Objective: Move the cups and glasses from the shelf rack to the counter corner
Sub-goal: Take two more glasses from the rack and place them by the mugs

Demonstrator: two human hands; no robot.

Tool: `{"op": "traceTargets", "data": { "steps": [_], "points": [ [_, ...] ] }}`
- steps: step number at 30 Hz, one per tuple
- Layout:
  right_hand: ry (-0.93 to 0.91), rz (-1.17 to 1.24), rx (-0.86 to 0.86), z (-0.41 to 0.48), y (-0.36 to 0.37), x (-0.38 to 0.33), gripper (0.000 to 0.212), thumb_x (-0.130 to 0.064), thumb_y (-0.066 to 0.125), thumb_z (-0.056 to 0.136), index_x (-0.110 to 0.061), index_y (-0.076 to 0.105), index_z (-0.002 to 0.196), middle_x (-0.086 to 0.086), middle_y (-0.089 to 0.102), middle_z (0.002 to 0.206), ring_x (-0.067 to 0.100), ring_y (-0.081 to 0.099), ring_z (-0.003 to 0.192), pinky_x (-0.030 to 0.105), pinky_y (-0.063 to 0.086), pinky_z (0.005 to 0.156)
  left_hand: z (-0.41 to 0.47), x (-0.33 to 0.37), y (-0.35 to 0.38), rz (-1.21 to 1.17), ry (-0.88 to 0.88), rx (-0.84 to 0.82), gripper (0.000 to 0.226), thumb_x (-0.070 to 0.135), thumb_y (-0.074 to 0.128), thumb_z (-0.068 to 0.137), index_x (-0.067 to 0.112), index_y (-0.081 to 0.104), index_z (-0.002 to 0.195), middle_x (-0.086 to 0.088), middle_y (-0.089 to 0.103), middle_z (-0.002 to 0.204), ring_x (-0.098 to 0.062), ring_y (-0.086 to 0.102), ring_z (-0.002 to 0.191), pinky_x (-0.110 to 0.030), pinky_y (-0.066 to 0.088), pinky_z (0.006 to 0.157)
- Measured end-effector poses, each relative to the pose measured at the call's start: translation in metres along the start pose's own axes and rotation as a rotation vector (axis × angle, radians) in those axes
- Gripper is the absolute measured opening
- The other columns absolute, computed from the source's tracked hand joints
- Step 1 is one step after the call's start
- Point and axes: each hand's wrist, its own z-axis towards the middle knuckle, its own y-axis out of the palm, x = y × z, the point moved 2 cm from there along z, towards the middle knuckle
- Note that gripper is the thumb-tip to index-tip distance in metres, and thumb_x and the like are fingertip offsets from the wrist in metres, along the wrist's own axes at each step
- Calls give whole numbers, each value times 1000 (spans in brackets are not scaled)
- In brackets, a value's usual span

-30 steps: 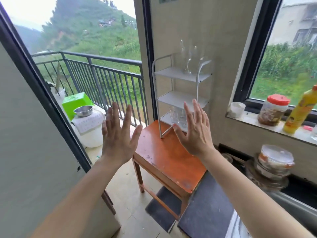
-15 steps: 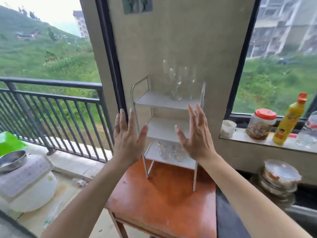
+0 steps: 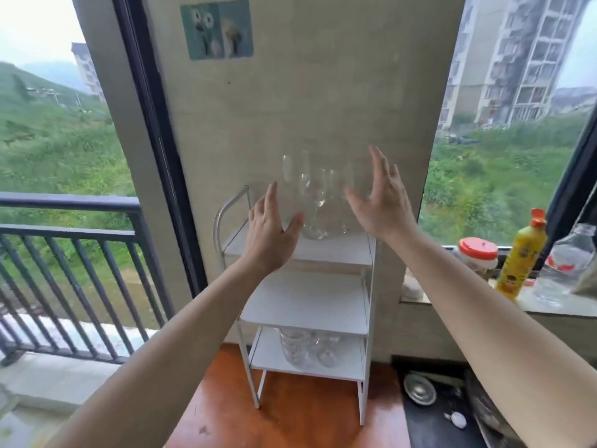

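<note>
A white three-tier shelf rack (image 3: 332,252) stands on an orange wooden table (image 3: 290,418) against the wall. Several clear stemmed wine glasses (image 3: 313,195) stand on its top shelf. Clear cups (image 3: 295,347) sit on the bottom shelf; the middle shelf holds nothing. My left hand (image 3: 269,232) is raised with straight fingers just left of the wine glasses, its thumb close to one base. My right hand (image 3: 382,202) is spread open just right of them. Neither hand holds anything.
A windowsill at the right carries a red-lidded jar (image 3: 476,257), a yellow bottle (image 3: 521,257) and a clear plastic bottle (image 3: 563,263). A dark counter (image 3: 433,428) with small metal lids lies at the lower right. A balcony railing (image 3: 64,240) runs along the left.
The view has closed in on the rack and tilted up. Both hands have risen from the middle shelf's height to either side of the wine glasses on top.
</note>
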Motion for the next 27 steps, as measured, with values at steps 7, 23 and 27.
{"op": "traceTargets", "data": {
  "steps": [7,23,27],
  "points": [
    [127,6,-337,54,20,23,80,-39,71,88,-31,29,156,12,42,155,29,41,141,31,33,106,49,10,32,-83,28,-14,77,49,62,93,45,16,154,-7,32,151,-23,26,142,-30,22,106],
    [71,161,-275,41,19,27,79,-38,79,83,-22,33,145,1,60,124,22,61,106,33,46,91,44,13,24,-353,71,288,49,29,68,94,23,34,128,-9,49,118,3,64,93,-15,50,75],
    [94,291,-200,33,10,4,74,-45,83,74,-31,51,139,-22,63,103,0,62,86,21,46,77,29,20,-9,-399,88,347,51,29,65,91,26,33,130,-8,48,116,-13,63,94,-43,58,79]
  ]
}}
